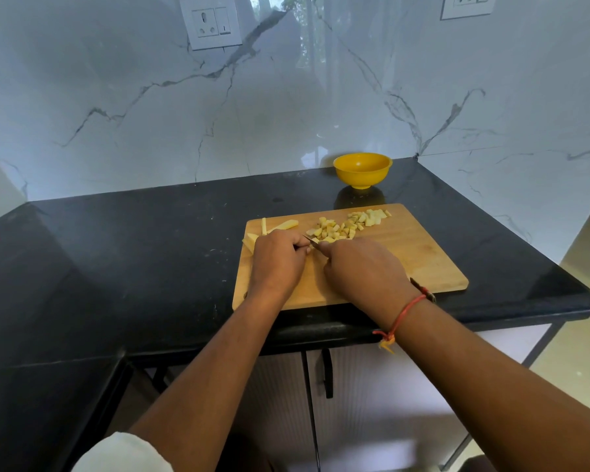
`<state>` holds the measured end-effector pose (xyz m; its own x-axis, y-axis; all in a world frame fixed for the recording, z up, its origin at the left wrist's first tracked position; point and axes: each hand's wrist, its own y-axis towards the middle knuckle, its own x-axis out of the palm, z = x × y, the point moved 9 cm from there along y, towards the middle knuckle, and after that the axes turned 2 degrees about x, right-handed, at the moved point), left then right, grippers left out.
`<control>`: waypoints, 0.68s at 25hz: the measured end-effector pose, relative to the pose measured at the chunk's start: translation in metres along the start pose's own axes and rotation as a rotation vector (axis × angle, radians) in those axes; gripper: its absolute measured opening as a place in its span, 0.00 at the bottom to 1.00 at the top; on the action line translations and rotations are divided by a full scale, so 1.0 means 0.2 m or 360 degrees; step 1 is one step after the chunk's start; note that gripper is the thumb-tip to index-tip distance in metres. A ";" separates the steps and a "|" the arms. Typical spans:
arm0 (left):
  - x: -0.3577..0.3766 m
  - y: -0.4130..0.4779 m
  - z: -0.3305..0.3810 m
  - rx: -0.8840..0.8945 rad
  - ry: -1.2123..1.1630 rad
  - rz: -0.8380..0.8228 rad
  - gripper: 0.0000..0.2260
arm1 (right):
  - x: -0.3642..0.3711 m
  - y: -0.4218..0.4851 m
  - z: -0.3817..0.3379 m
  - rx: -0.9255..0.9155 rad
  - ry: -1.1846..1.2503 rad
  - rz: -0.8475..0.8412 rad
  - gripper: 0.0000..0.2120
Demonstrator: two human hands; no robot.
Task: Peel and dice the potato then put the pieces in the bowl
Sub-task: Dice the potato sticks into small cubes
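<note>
- Left hand (278, 262): lies knuckles up on the left part of the cutting board (419, 264), fingers curled down right beside the knife (310, 240); covers whatever sits under the fingertips, so cannot tell whether it pins a piece.
- Right hand (365, 270): wraps over the knife with the handle hidden beneath the palm and the forefinger reaching toward the blade; shows a red thread (404, 313) tied at the wrist.
- Between the two hands: only a short dark stretch of blade, tip pointing up and left, just beside the near edge of the cut pieces.
- Counter (133, 253): black stone, bears the board close to its front edge.
- Potato strips (284, 224): lie uncut at the board's far left corner, just beyond the left hand, with one thin stick beside them and a paler slab at the board's left edge.
- Diced potato (334, 229): spreads in a loose band from the blade up and right toward the board's far edge, none of it off the board.
- Bowl (362, 168): yellow, upright on the counter just behind the board's far edge, near the marble wall; nothing visible inside from this angle.
</note>
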<state>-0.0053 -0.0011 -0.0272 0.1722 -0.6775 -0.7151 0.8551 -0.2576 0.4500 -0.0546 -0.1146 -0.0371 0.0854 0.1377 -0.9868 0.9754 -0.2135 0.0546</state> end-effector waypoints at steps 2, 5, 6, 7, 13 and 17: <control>-0.01 -0.01 0.00 -0.0012 -0.0012 0.0013 0.06 | -0.01 0.00 0.00 -0.0028 -0.0017 0.0013 0.24; -0.01 -0.01 0.00 -0.0019 -0.0022 0.0033 0.05 | 0.00 -0.02 0.02 -0.0040 -0.0042 -0.0098 0.26; -0.01 0.00 0.00 -0.0019 -0.0027 0.0039 0.05 | 0.00 -0.03 0.03 -0.0039 -0.0052 -0.0129 0.27; 0.00 0.00 -0.01 -0.0016 -0.0033 0.0042 0.05 | 0.00 -0.04 0.04 -0.0043 -0.0061 -0.0138 0.28; 0.00 0.00 -0.01 0.0021 -0.0073 0.0048 0.04 | -0.04 -0.14 0.09 -0.0095 -0.0125 -0.0075 0.29; 0.01 0.01 -0.03 -0.0034 -0.0108 0.0037 0.06 | -0.08 -0.18 0.13 -0.0155 -0.0031 0.0101 0.25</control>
<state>-0.0006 0.0020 -0.0311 0.1594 -0.7285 -0.6663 0.8615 -0.2269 0.4543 -0.0972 -0.1338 -0.0267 0.1446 0.1078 -0.9836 0.9834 -0.1260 0.1308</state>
